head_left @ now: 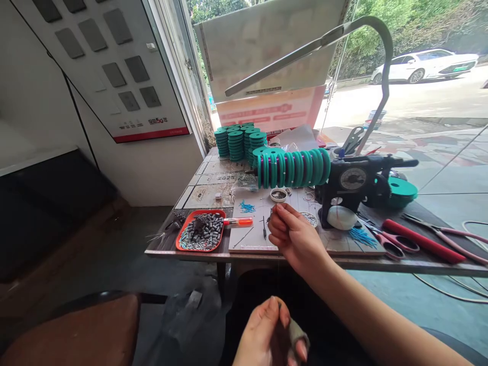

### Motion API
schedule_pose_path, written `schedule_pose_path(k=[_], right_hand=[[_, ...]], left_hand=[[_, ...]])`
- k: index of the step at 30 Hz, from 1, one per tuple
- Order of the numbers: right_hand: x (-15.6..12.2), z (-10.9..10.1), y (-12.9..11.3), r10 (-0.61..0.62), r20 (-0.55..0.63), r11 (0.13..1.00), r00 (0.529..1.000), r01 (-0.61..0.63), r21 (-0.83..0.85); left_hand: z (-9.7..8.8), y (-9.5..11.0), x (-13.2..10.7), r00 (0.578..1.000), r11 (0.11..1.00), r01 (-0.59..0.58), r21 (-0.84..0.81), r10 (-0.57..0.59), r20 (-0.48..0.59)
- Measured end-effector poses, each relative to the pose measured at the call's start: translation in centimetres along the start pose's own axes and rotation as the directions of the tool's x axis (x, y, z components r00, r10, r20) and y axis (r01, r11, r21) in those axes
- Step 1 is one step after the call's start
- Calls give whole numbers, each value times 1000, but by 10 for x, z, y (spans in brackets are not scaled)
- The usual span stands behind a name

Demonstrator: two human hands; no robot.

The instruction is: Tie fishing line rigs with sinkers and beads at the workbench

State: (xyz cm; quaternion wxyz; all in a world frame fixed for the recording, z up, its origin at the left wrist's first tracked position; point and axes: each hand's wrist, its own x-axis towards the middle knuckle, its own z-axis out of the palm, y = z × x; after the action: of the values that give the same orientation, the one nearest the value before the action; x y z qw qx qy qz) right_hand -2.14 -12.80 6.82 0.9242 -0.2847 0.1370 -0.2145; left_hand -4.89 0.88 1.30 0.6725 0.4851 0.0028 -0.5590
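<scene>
My right hand (295, 234) is raised over the front edge of the work board (244, 239), its fingers closed in a pinch. A small dark piece peeks out at its fingertips, too small to name. Lower down, below the table edge, my left hand (263, 330) pinches something tiny and dark between thumb and forefinger. A greyish wrap (298, 333) covers one finger of that hand. Beside the right hand, a thin dark piece with a wire stem (264, 231) lies on the board. Just behind it stands a white dish (278, 195) of small dark parts.
An orange tray (182, 244) of metal weights sits left, by an orange-handled marker-like tool (240, 221). A winding machine (351, 178) carries a row of green foam spools (293, 169). Stacked spools (236, 145) stand behind. Scissors (394, 246), a red rod (423, 240) and pliers (446, 234) lie right.
</scene>
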Motion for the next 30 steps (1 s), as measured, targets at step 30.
schedule_pose_path(k=[30], right_hand=[[2,-3,-3,-45,-15,999,999,44,-25]], left_hand=[[-45,-44,19,952,974,-136,-181,179,248]])
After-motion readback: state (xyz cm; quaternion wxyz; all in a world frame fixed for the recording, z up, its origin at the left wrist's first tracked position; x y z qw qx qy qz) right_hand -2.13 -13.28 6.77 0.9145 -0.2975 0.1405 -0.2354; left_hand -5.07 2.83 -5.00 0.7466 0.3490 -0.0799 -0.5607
